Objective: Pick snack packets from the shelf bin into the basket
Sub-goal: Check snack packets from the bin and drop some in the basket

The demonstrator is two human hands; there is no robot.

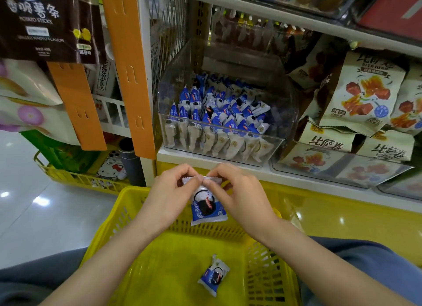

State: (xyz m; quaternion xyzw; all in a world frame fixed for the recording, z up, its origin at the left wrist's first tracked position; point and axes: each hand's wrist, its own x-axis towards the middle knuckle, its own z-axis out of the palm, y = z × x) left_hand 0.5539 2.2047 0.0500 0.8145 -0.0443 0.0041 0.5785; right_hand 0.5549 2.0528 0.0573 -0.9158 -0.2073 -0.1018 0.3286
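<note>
Fingers of both hands pinch the top edge of 1 blue-and-white packet (pixel 209 203), left hand (pixel 173 189) and right hand (pixel 237 191) touching at the seam, so it hangs over the yellow basket (pixel 127 205). Another packet (pixel 214 275) already lies on the basket floor. Just behind, the clear bin (pixel 283 143) on the shelf (pixel 319 182) is full of the same snacks.
</note>
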